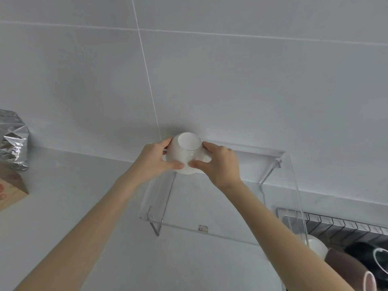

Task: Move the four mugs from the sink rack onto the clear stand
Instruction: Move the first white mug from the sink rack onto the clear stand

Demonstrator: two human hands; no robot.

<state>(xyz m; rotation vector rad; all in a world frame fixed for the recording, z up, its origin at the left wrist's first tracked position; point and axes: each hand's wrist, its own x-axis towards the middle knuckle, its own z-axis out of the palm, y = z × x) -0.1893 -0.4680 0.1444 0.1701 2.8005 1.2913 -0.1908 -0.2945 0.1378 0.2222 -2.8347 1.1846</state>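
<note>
A white mug [184,153] stands upside down at the far left corner of the clear stand [235,206], close to the wall. My left hand [156,159] grips its left side and my right hand [218,162] grips its right side, over the handle. At the lower right, the sink rack [344,226] holds a white mug [317,246], a brown mug with a pink inside [352,269] and a black mug [369,261], all partly cut off by the frame edge.
A crumpled silver foil bag [12,141] and a cardboard box [10,191] sit at the left edge of the white counter [84,185]. A tiled wall [210,80] rises right behind the stand.
</note>
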